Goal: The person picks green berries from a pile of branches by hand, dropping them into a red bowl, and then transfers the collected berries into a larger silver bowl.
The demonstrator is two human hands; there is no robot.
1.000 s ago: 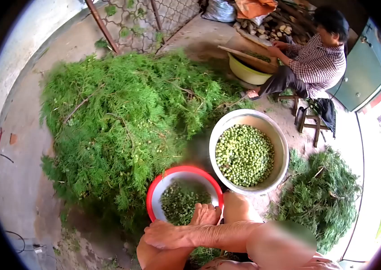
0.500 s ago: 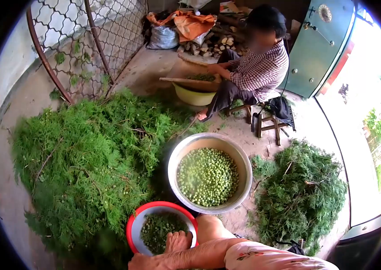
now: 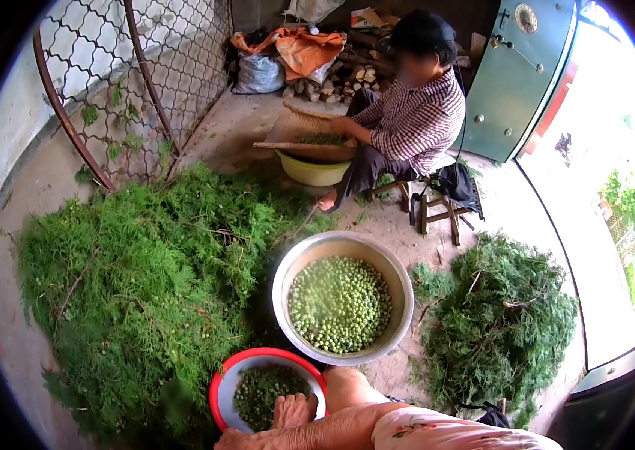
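My right hand is down inside a red-rimmed basin, its fingers curled into small green berries and leafy bits. What the fingertips hold is hidden. At the basin's near left edge lies my left hand, partly cut off by the bottom of the view, so its fingers do not show. A forearm crosses low in front of the basin. Just beyond, a large metal basin holds a heap of round green berries.
Leafy green branches pile up on the left, with a smaller heap at right. A person on a low stool handles a woven tray over a yellow-green basin. Firewood lies behind.
The view has shifted slightly, so the far things sit a little lower and further left. My right hand stays in the red-rimmed basin, and the other person's hands stay at the woven tray.
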